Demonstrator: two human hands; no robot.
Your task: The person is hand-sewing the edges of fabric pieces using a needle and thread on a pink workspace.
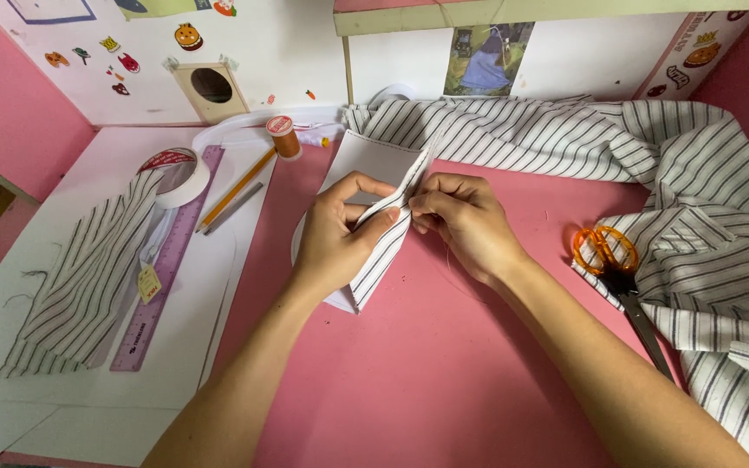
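Both forearms enter from 6 o'clock, angling inward toward centre. Left hand (335,234): palm down, fingers curled, thumb extended toward 3 o'clock, pinching. Right hand (465,221): knuckles up, fingertips (418,208) bunched in a pinch, pointing toward 9 o'clock. Fingertips of the two hands nearly meet. Wrists bare.

**Around the pink table**

Orange-handled scissors (619,276) lie on the pink table (444,381) at the right, blades partly under a heap of striped cloth (704,173). At the left, a purple ruler (166,260) rests on white paper (45,347) beside a striped cut piece (80,286). A tape roll (177,173) touches the ruler's top end. Two pencils (234,192) lie near an orange thread spool (284,136). Stickers (114,61) dot the white wall.
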